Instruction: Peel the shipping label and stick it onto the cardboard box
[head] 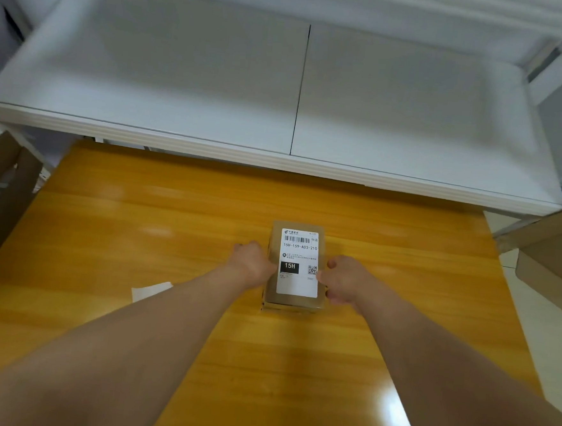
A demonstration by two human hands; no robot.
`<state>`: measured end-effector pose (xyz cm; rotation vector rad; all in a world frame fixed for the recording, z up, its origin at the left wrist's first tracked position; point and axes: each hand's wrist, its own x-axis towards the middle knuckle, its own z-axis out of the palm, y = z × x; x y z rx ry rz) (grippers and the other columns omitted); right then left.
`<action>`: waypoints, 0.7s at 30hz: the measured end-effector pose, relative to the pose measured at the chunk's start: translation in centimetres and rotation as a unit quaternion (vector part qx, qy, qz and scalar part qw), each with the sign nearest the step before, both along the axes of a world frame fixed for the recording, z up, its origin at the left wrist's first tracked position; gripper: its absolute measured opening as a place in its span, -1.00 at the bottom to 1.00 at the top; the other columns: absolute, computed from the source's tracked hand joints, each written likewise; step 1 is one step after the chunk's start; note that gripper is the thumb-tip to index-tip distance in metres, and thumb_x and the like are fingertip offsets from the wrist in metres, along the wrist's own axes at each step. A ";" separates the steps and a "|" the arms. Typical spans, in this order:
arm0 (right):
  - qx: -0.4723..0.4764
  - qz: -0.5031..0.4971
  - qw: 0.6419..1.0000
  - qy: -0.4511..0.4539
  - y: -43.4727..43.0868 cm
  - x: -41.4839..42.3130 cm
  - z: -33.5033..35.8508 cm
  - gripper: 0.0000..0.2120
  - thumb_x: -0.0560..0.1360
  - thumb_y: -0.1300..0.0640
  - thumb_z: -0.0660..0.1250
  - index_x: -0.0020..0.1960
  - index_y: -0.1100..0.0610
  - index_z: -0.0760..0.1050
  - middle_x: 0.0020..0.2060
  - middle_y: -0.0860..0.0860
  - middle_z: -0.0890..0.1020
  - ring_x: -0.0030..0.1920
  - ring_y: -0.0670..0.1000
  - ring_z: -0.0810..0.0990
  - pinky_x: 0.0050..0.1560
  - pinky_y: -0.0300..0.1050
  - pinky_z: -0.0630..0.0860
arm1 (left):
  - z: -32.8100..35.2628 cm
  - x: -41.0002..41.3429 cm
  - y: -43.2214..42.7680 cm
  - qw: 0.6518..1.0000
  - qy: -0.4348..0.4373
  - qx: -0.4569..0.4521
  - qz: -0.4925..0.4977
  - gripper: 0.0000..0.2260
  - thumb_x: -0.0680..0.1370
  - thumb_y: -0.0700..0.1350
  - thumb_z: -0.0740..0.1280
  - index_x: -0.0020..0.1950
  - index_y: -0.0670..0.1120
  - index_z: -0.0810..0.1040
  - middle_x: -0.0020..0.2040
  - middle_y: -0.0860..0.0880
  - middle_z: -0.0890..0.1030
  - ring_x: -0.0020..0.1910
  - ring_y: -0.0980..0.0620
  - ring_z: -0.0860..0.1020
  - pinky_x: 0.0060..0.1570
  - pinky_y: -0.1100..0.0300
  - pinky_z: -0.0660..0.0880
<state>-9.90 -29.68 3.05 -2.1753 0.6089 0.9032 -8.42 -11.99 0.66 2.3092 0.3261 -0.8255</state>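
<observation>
Cardboard box [295, 300] on tabletop [138, 236], shipping label [298, 264] stuck on top. Left hand [253, 262] grips its 9 o'clock side, right hand [341, 278] its 3 o'clock side.

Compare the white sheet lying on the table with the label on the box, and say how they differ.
The label is printed with a barcode, a code line and a black block; the white sheet shows no print. The label lies flat on top of the cardboard box, held between the left hand and right hand; the sheet lies on the wooden table, partly hidden by the left forearm. Both are white.
</observation>
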 end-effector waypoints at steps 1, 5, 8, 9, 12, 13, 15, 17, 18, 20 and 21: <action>-0.001 -0.003 1.000 0.000 0.0 -0.1 -0.2 -0.63 0.61 0.14 0.25 0.36 0.27 0.40 -0.05 0.12 0.57 0.01 0.17 0.62 0.15 0.11 0.61 | -0.1 -0.2 0.0 1.000 0.011 -0.003 0.001 -0.57 0.60 -0.09 0.29 0.41 -0.26 0.36 0.41 -0.23 0.40 0.44 -0.16 0.29 0.29 0.02 0.42; -0.008 -0.007 1.000 0.000 0.1 -0.5 -0.4 -0.84 0.59 0.12 0.27 0.13 0.17 0.46 -0.20 0.08 0.56 -0.15 0.14 0.55 0.04 0.07 0.61 | -0.4 -1.0 -0.1 0.998 0.041 -0.029 0.023 -0.51 0.59 -0.06 0.31 0.46 -0.21 0.31 0.49 -0.19 0.27 0.44 -0.14 0.30 0.31 0.05 0.41; -0.007 -0.001 1.000 -0.001 0.3 -0.8 -1.0 -0.82 0.58 0.14 0.26 0.10 0.22 0.52 -0.12 0.13 0.61 -0.18 0.14 0.54 -0.06 0.05 0.60 | -0.4 -1.6 -0.3 0.997 0.049 -0.042 0.034 -0.50 0.58 -0.07 0.32 0.46 -0.19 0.30 0.48 -0.18 0.29 0.42 -0.13 0.33 0.31 0.05 0.42; -0.014 0.004 1.000 -0.009 0.5 -0.8 -1.1 -0.79 0.58 0.14 0.25 0.13 0.22 0.54 -0.07 0.15 0.62 -0.16 0.15 0.55 -0.03 0.06 0.60 | -0.3 -1.9 -0.4 0.997 0.051 -0.044 0.039 -0.50 0.57 -0.07 0.31 0.46 -0.19 0.30 0.47 -0.17 0.30 0.40 -0.13 0.35 0.29 0.05 0.43; -0.075 0.033 0.995 -0.048 1.0 -1.0 -0.2 -0.68 0.61 0.09 0.22 0.22 0.28 0.53 0.10 0.21 0.64 -0.01 0.18 0.58 0.04 0.03 0.55 | 0.0 -2.2 -0.1 0.998 0.035 -0.035 0.049 -0.53 0.58 -0.08 0.28 0.46 -0.20 0.31 0.45 -0.19 0.30 0.37 -0.14 0.37 0.23 0.06 0.47; -0.098 0.038 0.993 -0.062 1.2 -0.9 0.2 -0.65 0.62 0.07 0.22 0.26 0.31 0.51 0.15 0.22 0.62 0.08 0.20 0.59 0.08 0.01 0.52 | 0.4 -2.3 0.1 0.998 0.026 -0.028 0.051 -0.55 0.59 -0.08 0.27 0.44 -0.20 0.33 0.43 -0.19 0.32 0.36 -0.15 0.38 0.21 0.08 0.47; -0.118 0.033 0.989 -0.077 1.3 -0.7 0.7 -0.68 0.61 0.13 0.22 0.24 0.32 0.52 0.17 0.22 0.61 0.17 0.22 0.57 0.13 0.01 0.50 | 0.7 -2.2 0.8 0.998 0.018 -0.026 0.051 -0.67 0.59 -0.08 0.27 0.32 -0.17 0.44 0.36 -0.18 0.41 0.28 -0.14 0.45 0.16 0.12 0.48; -0.131 0.026 0.988 -0.083 1.3 -0.4 0.9 -0.79 0.58 0.18 0.23 0.10 0.27 0.56 0.07 0.21 0.64 0.05 0.20 0.59 0.08 0.01 0.53 | 1.1 -2.3 1.5 0.999 0.024 -0.028 0.028 -0.86 0.59 -0.09 0.26 0.07 -0.12 0.53 0.18 -0.15 0.51 0.11 -0.12 0.51 0.11 0.10 0.51; -0.137 0.027 0.987 -0.082 1.6 -0.4 1.3 -0.84 0.56 0.20 0.23 0.01 0.24 0.56 0.01 0.20 0.65 -0.03 0.18 0.58 0.04 0.00 0.54 | 1.4 -2.4 1.7 0.999 0.026 -0.024 0.013 -0.90 0.59 -0.11 0.24 -0.03 -0.10 0.52 0.09 -0.13 0.54 0.02 -0.11 0.51 0.03 0.11 0.51; -0.145 0.027 0.985 -0.088 2.0 -0.3 1.3 -0.83 0.55 0.22 0.22 0.00 0.24 0.57 -0.02 0.18 0.67 -0.11 0.16 0.55 -0.05 -0.03 0.54 | 1.4 -2.6 2.1 1.000 0.005 -0.003 0.009 -0.85 0.59 -0.17 0.20 -0.19 -0.09 0.44 -0.10 -0.09 0.53 -0.15 -0.05 0.46 -0.20 0.16 0.43; -0.149 0.023 0.984 -0.094 2.4 -0.3 1.4 -0.81 0.56 0.20 0.22 0.05 0.24 0.58 0.00 0.17 0.68 -0.09 0.16 0.56 -0.07 -0.05 0.52 | 1.7 -2.7 2.2 1.000 -0.012 0.008 0.023 -0.81 0.58 -0.20 0.18 -0.23 -0.09 0.39 -0.16 -0.08 0.51 -0.20 -0.02 0.43 -0.26 0.17 0.39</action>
